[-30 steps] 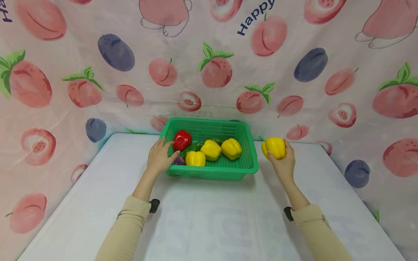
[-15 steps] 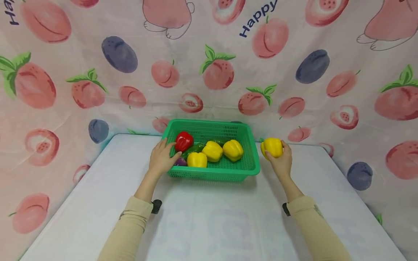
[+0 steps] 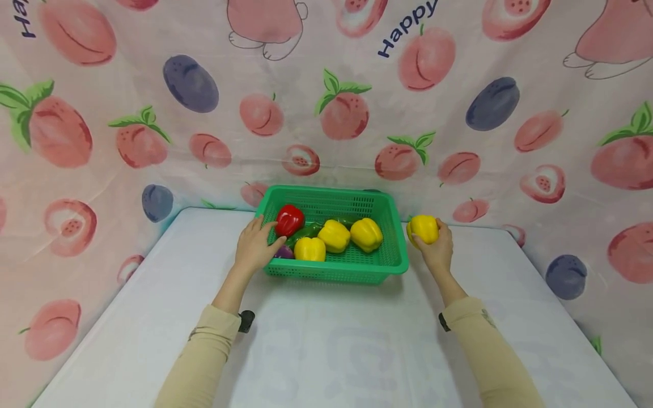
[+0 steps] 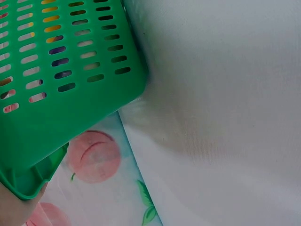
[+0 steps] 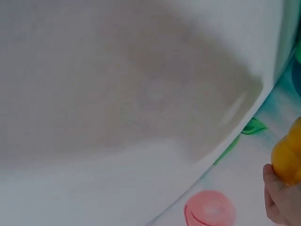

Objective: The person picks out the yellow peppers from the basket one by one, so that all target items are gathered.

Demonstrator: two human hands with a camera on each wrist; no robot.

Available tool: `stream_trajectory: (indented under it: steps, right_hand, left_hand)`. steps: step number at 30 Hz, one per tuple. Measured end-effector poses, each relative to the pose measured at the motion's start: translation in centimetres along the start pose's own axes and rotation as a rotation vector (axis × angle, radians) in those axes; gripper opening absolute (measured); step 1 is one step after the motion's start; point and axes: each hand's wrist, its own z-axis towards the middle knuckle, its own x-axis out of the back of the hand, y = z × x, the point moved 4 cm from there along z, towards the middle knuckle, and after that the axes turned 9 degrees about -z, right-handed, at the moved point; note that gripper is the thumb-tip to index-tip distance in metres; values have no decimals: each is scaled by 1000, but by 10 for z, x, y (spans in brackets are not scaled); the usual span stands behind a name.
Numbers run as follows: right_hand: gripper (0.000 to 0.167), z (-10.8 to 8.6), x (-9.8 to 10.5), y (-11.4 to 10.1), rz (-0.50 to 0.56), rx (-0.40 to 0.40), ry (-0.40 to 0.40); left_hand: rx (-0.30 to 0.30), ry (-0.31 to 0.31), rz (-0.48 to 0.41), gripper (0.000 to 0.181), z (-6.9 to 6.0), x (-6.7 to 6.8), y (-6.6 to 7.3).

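A green plastic basket (image 3: 331, 271) stands at the back of the table, holding a red bell pepper (image 3: 290, 220), several yellow bell peppers (image 3: 334, 236), dark green vegetables (image 3: 307, 231) and a purple one (image 3: 283, 252) mostly hidden by the rim. My left hand (image 3: 252, 245) rests on the basket's left rim, fingers and thumb spread, beside the red pepper. Just right of the basket, my right hand (image 3: 439, 249) holds another yellow bell pepper (image 3: 424, 229) between thumb and fingers. The right wrist view catches only part of that held pepper (image 5: 288, 157) at its right edge.
The table (image 3: 347, 345) has a white cover. Behind it hangs a pink fruit-print cloth (image 3: 306, 68), which also runs down both sides. Dark wrist straps (image 3: 246, 321) sit at both sleeve cuffs.
My right hand has moved slightly left with the yellow bell pepper, nearer the basket. My left hand stays at the basket's left rim. The head view has shifted a little.
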Motion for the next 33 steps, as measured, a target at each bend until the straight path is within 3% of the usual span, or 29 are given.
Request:
stream_trajectory:
  steps: [24, 33]
  right_hand:
    - [69, 12, -31, 22, -32, -129, -90]
    - [68, 11, -34, 20, -84, -161, -146]
  left_hand:
    - [-5, 3, -4, 54, 2, 0, 0]
    - [2, 3, -4, 54, 0, -1, -2]
